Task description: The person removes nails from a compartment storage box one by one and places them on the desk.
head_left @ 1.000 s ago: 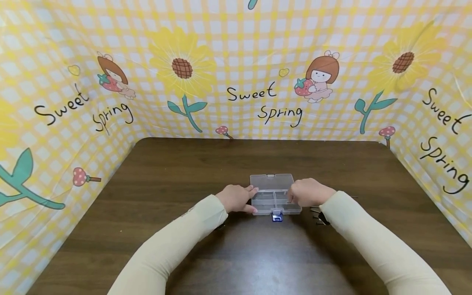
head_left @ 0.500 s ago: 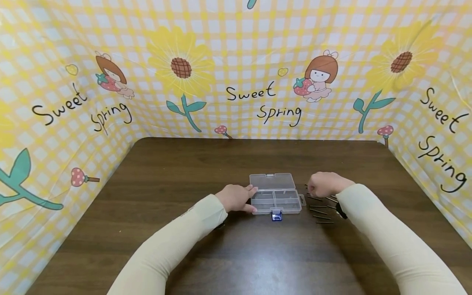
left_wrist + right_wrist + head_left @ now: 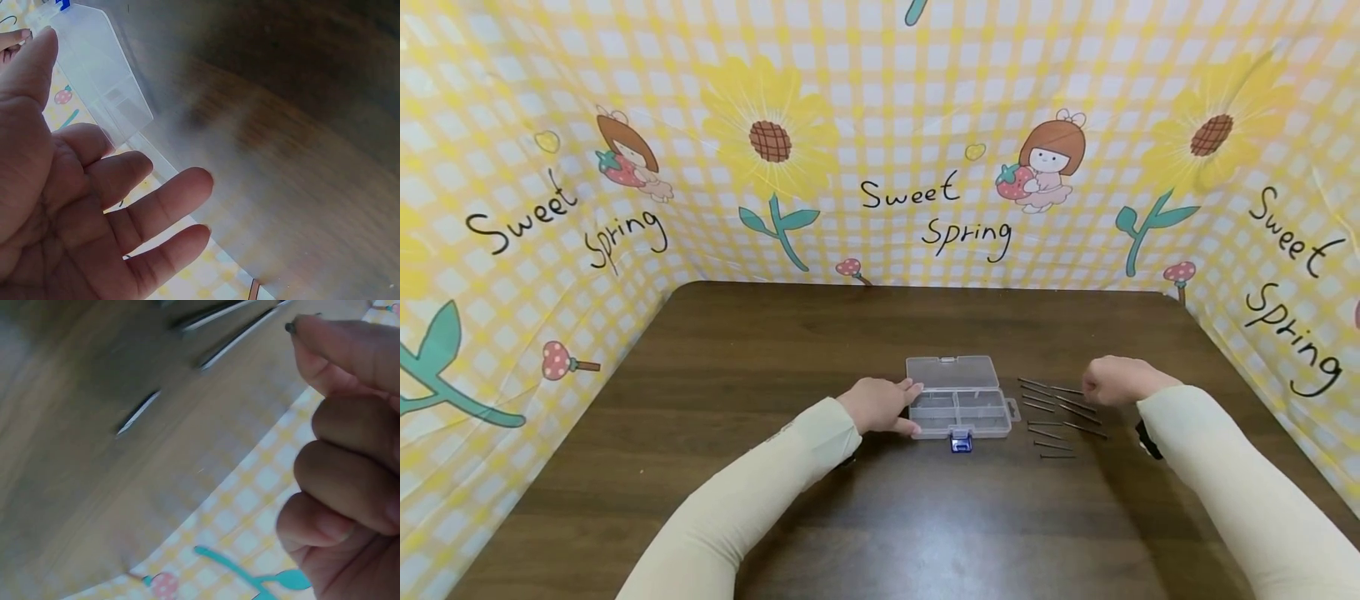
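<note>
A clear plastic compartment box (image 3: 961, 433) lies with its lid raised back and a blue latch (image 3: 961, 442) at its front. My left hand (image 3: 880, 405) rests at the box's left end, thumb in front and fingers behind. In the left wrist view, the thumb overlaps the box (image 3: 100, 62) while the other fingers are spread and loosely bent. Right of the box, several thin dark nails (image 3: 1055, 457) lie in loose rows. My right hand (image 3: 1116, 381) is at the far right of these rows. Its thumb and forefinger pinch a nail (image 3: 290, 327), whose dark end pokes out; the other fingers are curled.
A brown wooden table (image 3: 775, 333) carries everything. Yellow checked cloth (image 3: 880, 108) with flowers and lettering surrounds its back and sides. The box's small hanging tab (image 3: 1014, 410) sticks out toward the nails.
My right hand has moved from inside the box rightward over the nails to their far side, uncovering more of them. My left hand has stayed on the box.
</note>
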Action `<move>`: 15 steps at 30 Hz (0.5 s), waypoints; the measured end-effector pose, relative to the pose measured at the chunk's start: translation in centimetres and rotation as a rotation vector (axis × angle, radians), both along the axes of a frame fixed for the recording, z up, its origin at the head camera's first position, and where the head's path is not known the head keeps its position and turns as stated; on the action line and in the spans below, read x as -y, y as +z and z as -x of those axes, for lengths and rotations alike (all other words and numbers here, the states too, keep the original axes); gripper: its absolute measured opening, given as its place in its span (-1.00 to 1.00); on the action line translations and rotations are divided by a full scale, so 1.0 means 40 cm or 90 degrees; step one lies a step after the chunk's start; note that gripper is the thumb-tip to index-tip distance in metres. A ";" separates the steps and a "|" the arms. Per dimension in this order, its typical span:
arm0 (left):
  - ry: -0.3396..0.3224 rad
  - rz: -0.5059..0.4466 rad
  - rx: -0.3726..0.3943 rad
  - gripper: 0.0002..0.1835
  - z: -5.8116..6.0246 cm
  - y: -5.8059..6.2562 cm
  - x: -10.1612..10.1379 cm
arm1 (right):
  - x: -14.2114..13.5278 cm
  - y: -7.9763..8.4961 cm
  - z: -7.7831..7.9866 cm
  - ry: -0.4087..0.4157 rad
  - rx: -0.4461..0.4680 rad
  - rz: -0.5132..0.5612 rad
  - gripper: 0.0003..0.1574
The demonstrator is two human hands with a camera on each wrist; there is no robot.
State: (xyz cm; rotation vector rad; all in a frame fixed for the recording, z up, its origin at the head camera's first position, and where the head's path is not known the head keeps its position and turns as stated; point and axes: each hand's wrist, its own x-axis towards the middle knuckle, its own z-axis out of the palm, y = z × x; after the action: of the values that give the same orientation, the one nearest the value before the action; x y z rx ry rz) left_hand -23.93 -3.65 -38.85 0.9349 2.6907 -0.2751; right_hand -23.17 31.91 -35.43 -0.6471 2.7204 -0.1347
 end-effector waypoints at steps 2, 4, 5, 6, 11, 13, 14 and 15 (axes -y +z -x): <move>-0.004 -0.001 -0.002 -0.19 -0.001 -0.002 0.000 | -0.021 -0.007 -0.007 -0.011 -0.017 -0.001 -0.62; -0.007 -0.003 -0.005 -0.19 -0.002 -0.005 0.000 | -0.041 -0.015 -0.014 -0.020 -0.040 -0.002 -0.63; -0.006 -0.004 -0.005 -0.19 -0.002 -0.006 0.000 | -0.051 -0.019 -0.018 -0.027 -0.046 -0.001 -0.61; -0.005 -0.005 -0.004 -0.19 -0.003 -0.006 0.001 | -0.060 -0.023 -0.022 -0.033 -0.055 -0.001 -0.61; 0.004 0.001 -0.001 -0.19 -0.006 -0.003 0.002 | -0.095 -0.042 -0.041 -0.053 -0.090 -0.005 -0.62; 0.004 0.003 -0.003 -0.18 -0.005 -0.002 0.002 | -0.105 -0.049 -0.047 -0.057 -0.097 -0.008 -0.63; 0.003 0.002 -0.003 -0.18 -0.004 -0.002 0.002 | -0.110 -0.053 -0.049 -0.058 -0.101 -0.010 -0.64; 0.002 0.002 -0.003 -0.18 -0.003 -0.002 0.002 | -0.114 -0.056 -0.051 -0.062 -0.102 -0.013 -0.65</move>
State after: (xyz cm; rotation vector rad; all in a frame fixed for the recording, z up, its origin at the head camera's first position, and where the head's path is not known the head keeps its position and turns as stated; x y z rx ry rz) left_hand -23.81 -3.71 -38.92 0.9296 2.6945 -0.2818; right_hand -21.13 36.45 -37.67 -0.5404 2.9045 -0.0814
